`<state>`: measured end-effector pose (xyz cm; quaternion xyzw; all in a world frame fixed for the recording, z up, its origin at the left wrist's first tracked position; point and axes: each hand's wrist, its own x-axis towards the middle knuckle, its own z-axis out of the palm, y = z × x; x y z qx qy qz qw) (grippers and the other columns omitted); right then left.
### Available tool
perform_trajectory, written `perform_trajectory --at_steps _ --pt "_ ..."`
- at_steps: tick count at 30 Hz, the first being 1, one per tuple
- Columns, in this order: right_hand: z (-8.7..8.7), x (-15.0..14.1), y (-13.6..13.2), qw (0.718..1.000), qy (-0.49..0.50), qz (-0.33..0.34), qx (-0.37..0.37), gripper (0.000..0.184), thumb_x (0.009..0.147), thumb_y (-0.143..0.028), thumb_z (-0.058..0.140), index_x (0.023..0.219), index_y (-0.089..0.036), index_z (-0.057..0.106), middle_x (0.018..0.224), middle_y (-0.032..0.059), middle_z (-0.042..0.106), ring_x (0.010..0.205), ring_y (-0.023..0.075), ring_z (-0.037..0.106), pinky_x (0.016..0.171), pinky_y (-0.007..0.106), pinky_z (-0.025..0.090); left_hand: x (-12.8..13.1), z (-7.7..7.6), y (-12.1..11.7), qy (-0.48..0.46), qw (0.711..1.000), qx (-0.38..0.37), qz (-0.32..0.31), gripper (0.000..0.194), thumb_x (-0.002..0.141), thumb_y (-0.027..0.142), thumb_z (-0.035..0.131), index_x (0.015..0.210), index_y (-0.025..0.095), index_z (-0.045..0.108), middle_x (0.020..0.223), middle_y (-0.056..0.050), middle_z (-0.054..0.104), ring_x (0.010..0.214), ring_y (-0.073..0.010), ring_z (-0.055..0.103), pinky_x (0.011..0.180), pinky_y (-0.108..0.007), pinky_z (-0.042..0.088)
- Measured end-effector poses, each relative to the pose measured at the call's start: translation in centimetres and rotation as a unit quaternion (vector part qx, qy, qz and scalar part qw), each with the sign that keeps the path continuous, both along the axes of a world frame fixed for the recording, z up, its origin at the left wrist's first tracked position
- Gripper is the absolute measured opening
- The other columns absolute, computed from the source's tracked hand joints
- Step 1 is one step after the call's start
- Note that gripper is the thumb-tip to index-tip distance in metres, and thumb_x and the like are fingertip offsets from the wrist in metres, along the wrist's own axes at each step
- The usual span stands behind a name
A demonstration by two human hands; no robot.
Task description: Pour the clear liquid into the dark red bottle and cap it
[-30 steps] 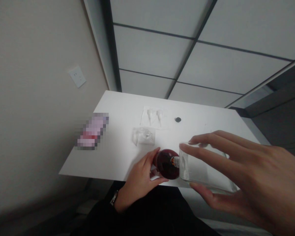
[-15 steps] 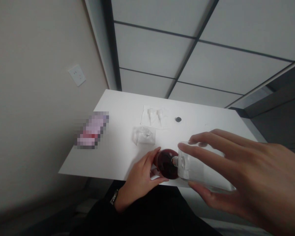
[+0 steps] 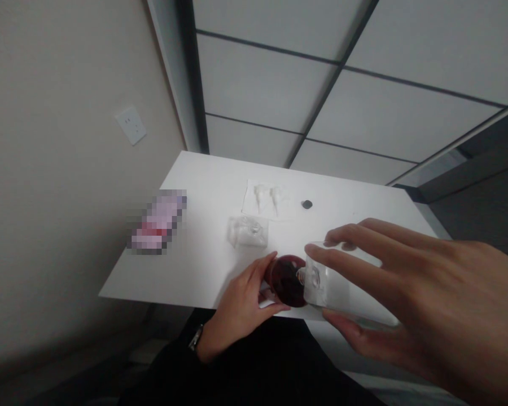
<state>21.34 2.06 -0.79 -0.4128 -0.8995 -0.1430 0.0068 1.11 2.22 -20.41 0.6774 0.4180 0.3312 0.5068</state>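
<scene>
The right grip (image 3: 406, 287) has moved in toward the left, bringing the clear square bottle (image 3: 342, 287) over the neck of the dark red round bottle (image 3: 287, 281). That neck, earlier outside the clear bottle, now shows through its glass. Right grip: fingers across the top, thumb beneath, closed on the clear bottle's body. Left grip (image 3: 237, 307): curled around the red bottle, watch (image 3: 196, 338) on the wrist. Both bottles sit at the near edge of the bench (image 3: 186, 270); whether the red one rests on it cannot be told. Holding by the bodies leaves the necks free and lined up. Farther along lie a clear plastic packet (image 3: 248, 231), two white nozzles (image 3: 267, 197) on a sheet, and a small dark disc (image 3: 307, 204).
</scene>
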Motion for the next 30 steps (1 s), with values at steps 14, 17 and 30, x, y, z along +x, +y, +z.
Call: perform_trajectory --at_steps 14,17,30 --pt "0.1 -0.6 0.1 1.0 -0.022 -0.008 0.004 0.03 0.089 -0.04 0.066 0.114 -0.026 0.075 0.103 0.0087 0.077 0.075 0.0244 0.065 0.055 0.034 0.039 0.0 -0.8 0.1 -0.007 1.0 0.008 0.0 0.081 0.082 0.03 0.09 0.153 0.035 0.051 0.155 -0.008 0.063 0.14 -0.0337 0.063 0.12 -0.058 0.05" --pt "0.3 -0.8 0.1 1.0 -0.024 -0.009 0.008 0.029 0.086 -0.042 0.069 0.11 -0.027 0.076 0.1 0.008 0.078 0.075 0.0247 0.066 0.056 0.033 0.039 0.1 -0.8 0.0 -0.009 1.0 0.013 0.002 0.083 0.081 0.03 0.09 0.153 0.035 0.05 0.155 -0.007 0.063 0.14 -0.0337 0.064 0.12 -0.058 0.05" --pt "0.6 -1.3 0.5 0.998 -0.057 -0.004 0.002 0.029 0.083 -0.041 0.066 0.107 -0.028 0.076 0.099 0.0079 0.078 0.071 0.0245 0.065 0.054 0.033 0.035 -0.1 -1.2 0.1 0.006 0.999 0.047 -0.01 0.085 0.083 0.032 0.09 0.156 0.036 0.045 0.155 -0.005 0.063 0.139 -0.033 0.064 0.118 -0.054 0.053"
